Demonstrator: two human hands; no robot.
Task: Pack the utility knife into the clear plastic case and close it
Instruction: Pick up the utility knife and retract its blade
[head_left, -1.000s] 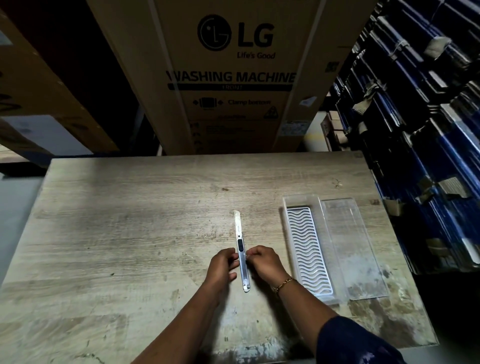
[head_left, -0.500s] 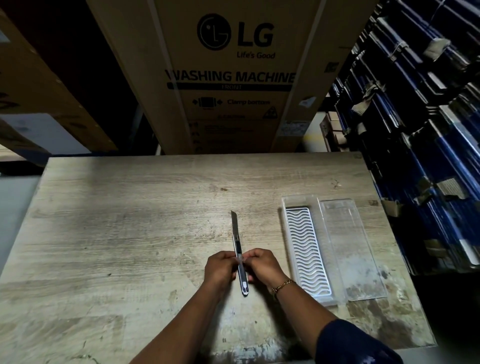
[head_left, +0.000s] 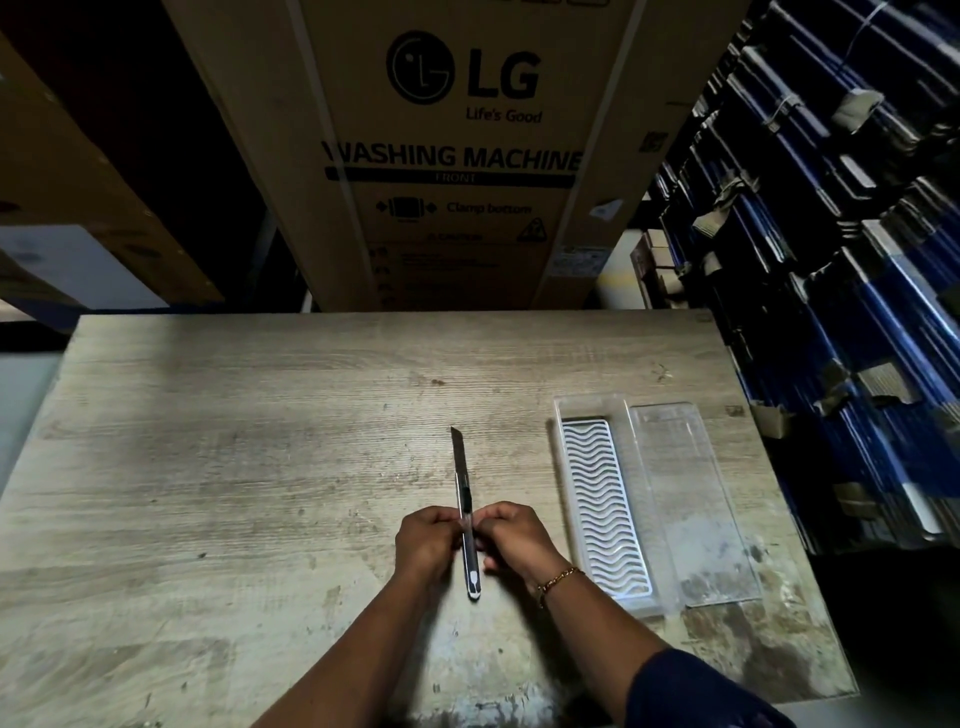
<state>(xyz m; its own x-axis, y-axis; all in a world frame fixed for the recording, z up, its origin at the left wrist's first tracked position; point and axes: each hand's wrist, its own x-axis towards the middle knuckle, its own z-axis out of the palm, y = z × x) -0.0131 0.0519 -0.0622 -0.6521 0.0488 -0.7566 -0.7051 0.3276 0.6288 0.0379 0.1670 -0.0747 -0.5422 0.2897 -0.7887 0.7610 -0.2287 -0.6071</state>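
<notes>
I see both hands at lower centre of the frame; left hand (head_left: 427, 540) and right hand (head_left: 514, 535) pinch the utility knife (head_left: 466, 514) with their fingers on its handle; the blade stands extended, pointing up the frame; the clear plastic case (head_left: 657, 499) lies open at the right on the worktop (head_left: 234, 467); my worry: packing with the blade out could cut a finger or stop the lid shutting.

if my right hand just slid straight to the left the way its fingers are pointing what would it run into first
The utility knife: the right hand already pinches its handle from the right. Just beyond is the left hand, gripping the other side. Past that the wooden table looks free.
</notes>
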